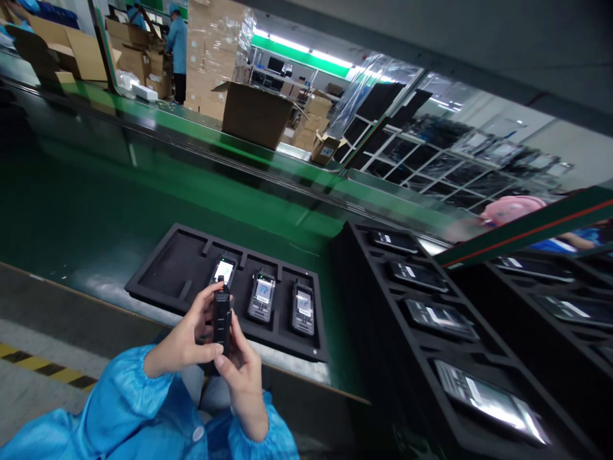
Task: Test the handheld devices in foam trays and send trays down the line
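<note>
Between both hands I hold a black handheld radio (pixel 221 324) upright, its narrow side turned toward me. My left hand (pixel 191 335) grips it from the left, a finger near the top and the thumb across the lower part. On the other side my right hand (pixel 244 377) is closed round its lower right edge, thumb in front. Just beyond lies a black foam tray (pixel 163 249) with three similar radios in its slots. One radio with a lit white screen (pixel 223 269) is partly hidden behind my hands. The middle radio (pixel 262 297) and the right radio (pixel 302 308) show screens with a logo.
Stacked black foam trays (pixel 368 306) with several devices stand to the right, with another stack (pixel 550 281) beyond. The green conveyor (pixel 96 198) runs across in front. Behind it are cardboard boxes (pixel 258 115) and a person in blue (pixel 177 48). A pink cap (pixel 512 207) shows far right.
</note>
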Available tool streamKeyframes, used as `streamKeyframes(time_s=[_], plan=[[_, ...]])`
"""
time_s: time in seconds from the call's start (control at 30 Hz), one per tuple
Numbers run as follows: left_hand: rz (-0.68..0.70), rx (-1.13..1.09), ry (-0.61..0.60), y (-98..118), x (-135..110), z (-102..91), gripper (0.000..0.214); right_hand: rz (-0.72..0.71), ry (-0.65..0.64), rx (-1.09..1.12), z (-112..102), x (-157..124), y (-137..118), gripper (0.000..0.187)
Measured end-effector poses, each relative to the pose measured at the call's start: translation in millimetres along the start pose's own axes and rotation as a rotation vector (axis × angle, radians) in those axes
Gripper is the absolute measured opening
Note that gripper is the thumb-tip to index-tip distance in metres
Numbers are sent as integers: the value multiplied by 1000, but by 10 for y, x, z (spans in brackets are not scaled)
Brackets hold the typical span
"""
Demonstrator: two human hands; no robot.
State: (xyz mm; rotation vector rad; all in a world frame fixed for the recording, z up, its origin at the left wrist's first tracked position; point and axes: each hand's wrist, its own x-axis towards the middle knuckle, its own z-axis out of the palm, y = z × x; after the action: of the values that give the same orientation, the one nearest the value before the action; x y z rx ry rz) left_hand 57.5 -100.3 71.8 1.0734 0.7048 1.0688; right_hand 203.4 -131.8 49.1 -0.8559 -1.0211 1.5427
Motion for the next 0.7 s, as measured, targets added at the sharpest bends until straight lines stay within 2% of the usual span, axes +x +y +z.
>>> streamKeyframes(time_s=[0.33, 0.53, 0.7], plan=[[-52, -2, 50, -46, 16, -14, 84, 104, 15, 69, 16, -2, -82, 69], [-55, -17, 73, -37, -5, 37, 86, 59, 72, 13, -43, -5, 1, 58], [-79, 29, 118, -28, 7, 78, 90, 128, 29, 40, -79, 9, -21, 59]])
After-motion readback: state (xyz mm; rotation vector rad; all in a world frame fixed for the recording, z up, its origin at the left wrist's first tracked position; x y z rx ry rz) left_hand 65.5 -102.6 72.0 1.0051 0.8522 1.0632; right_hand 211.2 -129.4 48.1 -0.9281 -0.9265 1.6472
